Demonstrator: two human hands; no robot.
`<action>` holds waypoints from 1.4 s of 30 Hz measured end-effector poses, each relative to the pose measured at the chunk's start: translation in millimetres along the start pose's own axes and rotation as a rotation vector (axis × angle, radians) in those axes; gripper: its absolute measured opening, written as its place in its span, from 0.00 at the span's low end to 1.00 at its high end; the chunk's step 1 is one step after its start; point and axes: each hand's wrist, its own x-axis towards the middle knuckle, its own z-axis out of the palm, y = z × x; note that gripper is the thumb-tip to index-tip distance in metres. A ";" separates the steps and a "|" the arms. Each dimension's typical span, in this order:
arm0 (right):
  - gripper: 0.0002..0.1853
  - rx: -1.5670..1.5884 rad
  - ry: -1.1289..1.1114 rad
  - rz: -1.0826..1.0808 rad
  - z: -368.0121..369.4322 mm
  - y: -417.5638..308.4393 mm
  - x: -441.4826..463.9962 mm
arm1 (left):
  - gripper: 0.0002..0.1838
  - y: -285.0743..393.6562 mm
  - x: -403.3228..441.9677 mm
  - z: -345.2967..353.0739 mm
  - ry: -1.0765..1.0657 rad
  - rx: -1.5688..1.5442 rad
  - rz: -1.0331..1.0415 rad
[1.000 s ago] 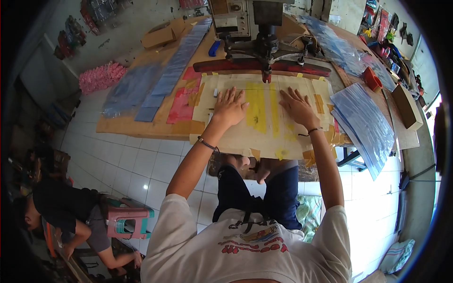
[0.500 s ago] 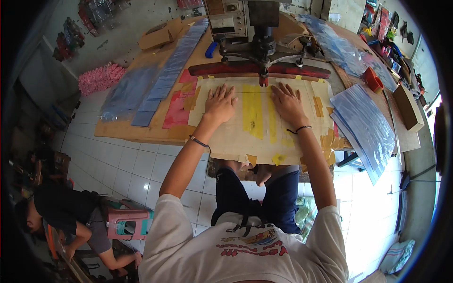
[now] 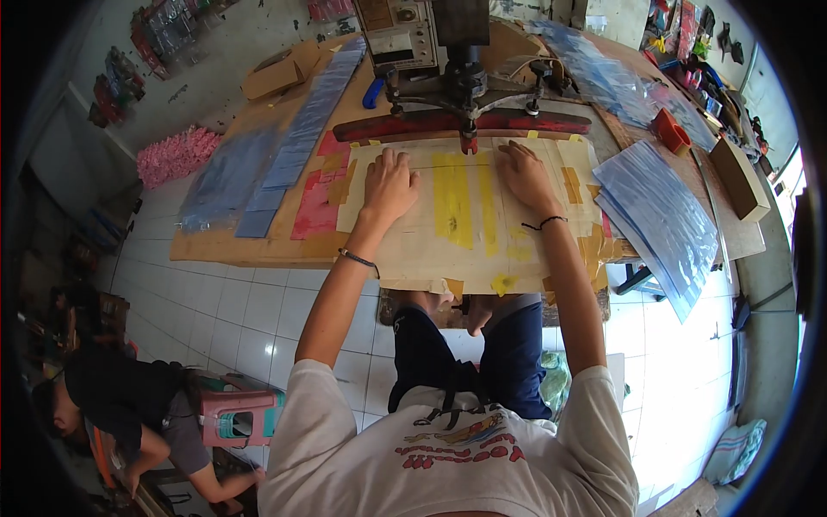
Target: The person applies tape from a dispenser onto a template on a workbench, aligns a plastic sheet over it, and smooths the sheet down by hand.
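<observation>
A large cream board (image 3: pixel 413 250), patched with yellow and brown tape, lies in front of me beneath a press. My left hand (image 3: pixel 391 184) rests on its left half, fingers loosely bent on the surface. On the right half lies my right hand (image 3: pixel 529 179), its fingers stretched toward the board's far edge. Between the hands run yellow tape strips (image 3: pixel 452 202). Just beyond the far edge hangs the press's long red bar (image 3: pixel 534 123), its metal bracket (image 3: pixel 469 103) above. Neither hand visibly holds anything.
Blue plastic sheets (image 3: pixel 659 220) overhang the table's right edge; more blue strips (image 3: pixel 314 121) lie left. An orange tape roll (image 3: pixel 670 132) and a cardboard box (image 3: pixel 739 181) stand right. Another person (image 3: pixel 129 414) bends beside a pink stool (image 3: pixel 233 418) at lower left.
The view has shifted slightly. My left fingers, flat and spread before, are now more bent. My right fingers have drawn closer together near the far edge. The board looks much the same.
</observation>
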 end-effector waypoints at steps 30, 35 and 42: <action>0.28 -0.219 -0.021 -0.031 0.7 6.5 -10.1 | 0.30 -3.2 -4.9 16.0 -0.035 0.044 -0.076; 0.27 -0.191 -0.035 -0.045 0.4 10.5 -11.7 | 0.29 -6.2 -7.8 9.9 -0.019 0.018 -0.071; 0.26 -0.169 -0.030 -0.078 -0.8 8.0 -12.5 | 0.26 1.8 -5.6 -12.7 -0.109 0.055 -0.047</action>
